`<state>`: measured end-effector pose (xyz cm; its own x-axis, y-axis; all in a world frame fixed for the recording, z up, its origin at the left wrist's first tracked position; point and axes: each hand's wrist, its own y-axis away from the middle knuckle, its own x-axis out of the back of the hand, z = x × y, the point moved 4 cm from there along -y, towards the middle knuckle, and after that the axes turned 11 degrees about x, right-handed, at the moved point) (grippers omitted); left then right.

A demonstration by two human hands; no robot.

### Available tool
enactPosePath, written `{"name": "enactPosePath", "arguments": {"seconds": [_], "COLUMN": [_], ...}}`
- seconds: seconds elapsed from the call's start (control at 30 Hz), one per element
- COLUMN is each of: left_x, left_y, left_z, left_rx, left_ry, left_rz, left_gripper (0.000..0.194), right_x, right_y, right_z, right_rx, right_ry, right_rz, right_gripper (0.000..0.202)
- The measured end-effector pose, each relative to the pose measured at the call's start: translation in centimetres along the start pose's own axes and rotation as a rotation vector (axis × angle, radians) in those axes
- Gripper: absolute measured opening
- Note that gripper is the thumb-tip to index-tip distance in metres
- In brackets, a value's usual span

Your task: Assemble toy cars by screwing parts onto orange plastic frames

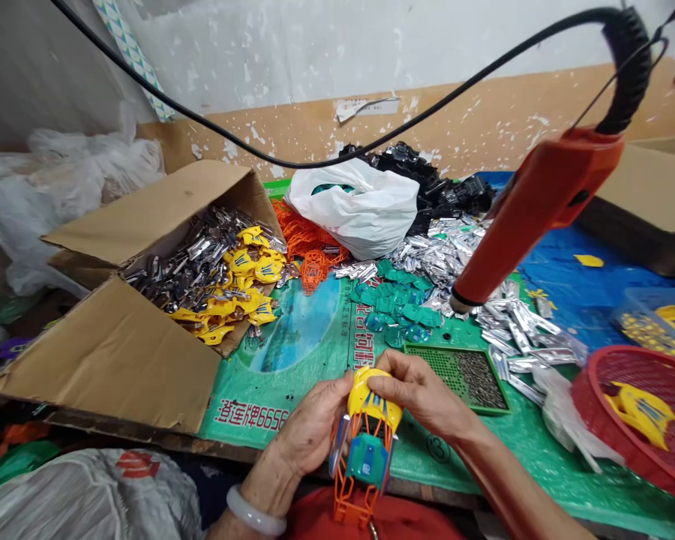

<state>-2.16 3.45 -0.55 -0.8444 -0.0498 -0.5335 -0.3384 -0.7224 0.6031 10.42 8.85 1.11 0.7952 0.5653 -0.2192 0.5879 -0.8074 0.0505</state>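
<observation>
A green sheet (pixel 309 360) covers the tabletop, under and around a small green tray (pixel 436 366) of short metal pieces. The largest thing on it is an open cardboard box (pixel 112 352), well to the left of the tray, with silvery parts and yellow shells (pixel 251 268) spilling from its mouth. A red basket (pixel 641 465) stands to the right of the tray with yellow shells inside. Beyond the tray and to its left sits a white plastic bag (pixel 360 206), with black parts (pixel 453 195) heaped behind and to its right. A red power tool (pixel 534 214) hangs from a black cable, its tip above the area just beyond the tray. Silver parts (pixel 444 247) spread beyond the tray and along its right side; teal parts (pixel 397 300) lie beyond it, slightly left. An orange mesh pile (pixel 301 232) lies farther off to the left.

The yellow-and-orange assembly (pixel 367 442) is held near and left of the tray, over the table's near edge. It has a yellow shell at its far end, an orange openwork frame and a teal block in the middle. The left hand (pixel 309 427) is closed on its left side; the right hand (pixel 421 386) pinches the yellow shell between thumb and fingers.
</observation>
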Motion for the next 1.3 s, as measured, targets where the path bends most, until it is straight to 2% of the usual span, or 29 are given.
{"name": "enactPosePath", "arguments": {"seconds": [0.17,0.33,0.57,0.7,0.83,1.07,1.3], "left_x": [0.2,-0.6,-1.0,-0.7,-0.7,-0.3,-0.4], "left_y": [-0.3,-0.2,-0.1,0.1,0.2,0.1,-0.3], "left_z": [-0.4,-0.6,-0.9,-0.8,-0.9,-1.1,-1.2], "left_rx": [0.020,0.053,0.040,0.019,0.021,-0.027,-0.015], "left_ry": [-0.024,0.004,0.045,0.089,0.097,0.072,0.172], "left_rz": [-0.023,-0.081,-0.026,0.006,-0.018,0.008,0.032], "left_gripper": [0.037,0.039,0.030,0.029,0.037,0.032,0.032], "right_x": [0.1,0.3,0.6,0.6,0.6,0.6,0.6], "right_y": [0.3,0.7,0.8,1.7,2.5,2.2,2.0], "right_z": [0.2,0.6,0.1,-0.4,0.4,0.9,1.2], "right_rx": [0.026,0.079,0.085,0.110,0.101,0.093,0.041], "right_ry": [0.080,0.221,0.315,0.225,0.065,-0.044,-0.086], "right_rz": [-0.007,0.024,0.026,0.114,0.223,0.245,0.273], "right_gripper": [0.043,0.039,0.039,0.033,0.052,0.050,0.048]}}
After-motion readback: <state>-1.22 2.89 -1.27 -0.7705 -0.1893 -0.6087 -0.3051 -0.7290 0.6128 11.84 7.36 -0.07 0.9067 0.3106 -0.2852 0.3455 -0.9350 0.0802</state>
